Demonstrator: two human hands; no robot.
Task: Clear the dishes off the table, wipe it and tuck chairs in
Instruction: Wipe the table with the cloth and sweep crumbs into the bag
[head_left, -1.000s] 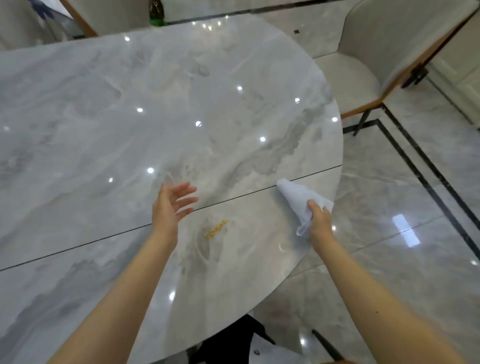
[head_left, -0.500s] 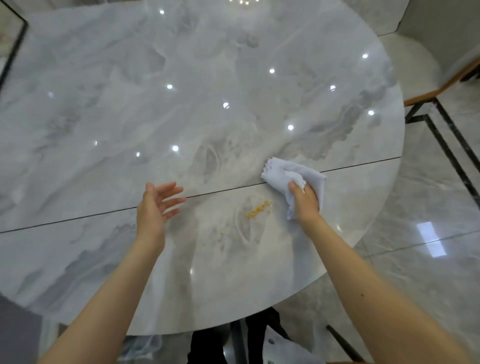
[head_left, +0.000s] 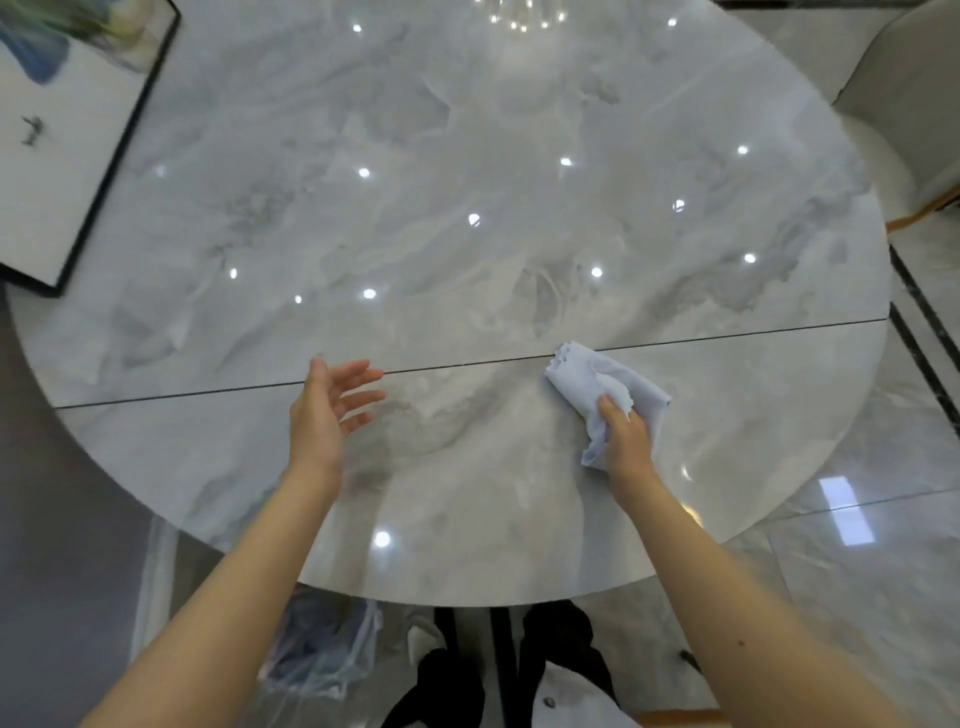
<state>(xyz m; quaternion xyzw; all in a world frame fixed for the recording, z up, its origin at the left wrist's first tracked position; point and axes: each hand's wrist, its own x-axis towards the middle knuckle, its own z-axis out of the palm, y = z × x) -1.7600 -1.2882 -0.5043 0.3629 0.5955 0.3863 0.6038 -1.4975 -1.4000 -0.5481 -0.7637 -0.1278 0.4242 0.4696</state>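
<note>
At the upper left of the frame we see a black-framed picture (head_left: 62, 156) lying at the rim of the round marble desk (head_left: 467, 156). Left of centre, our left hand (head_left: 327, 410) hovers over the desk, its grip apart, fingers spread and relaxed, holding nothing. Below it, at the lower edge, a clear plastic bag (head_left: 322, 654) sits on the floor with bluish contents we cannot identify. Right of centre, our right hand (head_left: 626, 441) has its grip clamped on a white cloth (head_left: 597, 384), bunched against the desk on the dark seam. At the upper right stands a pale chair (head_left: 914, 104).
</note>
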